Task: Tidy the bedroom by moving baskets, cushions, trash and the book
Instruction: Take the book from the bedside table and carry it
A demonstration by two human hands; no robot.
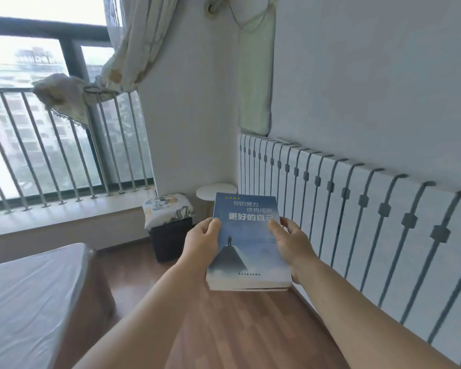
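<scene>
A blue paperback book (246,246) with white lettering and a small figure on a peak is held flat in the air above the wooden floor, in the middle of the head view. My left hand (201,242) grips its left edge, thumb on the cover. My right hand (293,245) grips its right edge, thumb over the title. Both forearms reach in from the bottom of the frame.
A small round white side table (210,191) stands in the corner beyond the book. Left of it sits a dark storage stool with a patterned cushion top (168,209). A white slatted headboard (383,222) leans along the right wall. The bed (30,294) fills the lower left; a window sill (64,219) runs behind.
</scene>
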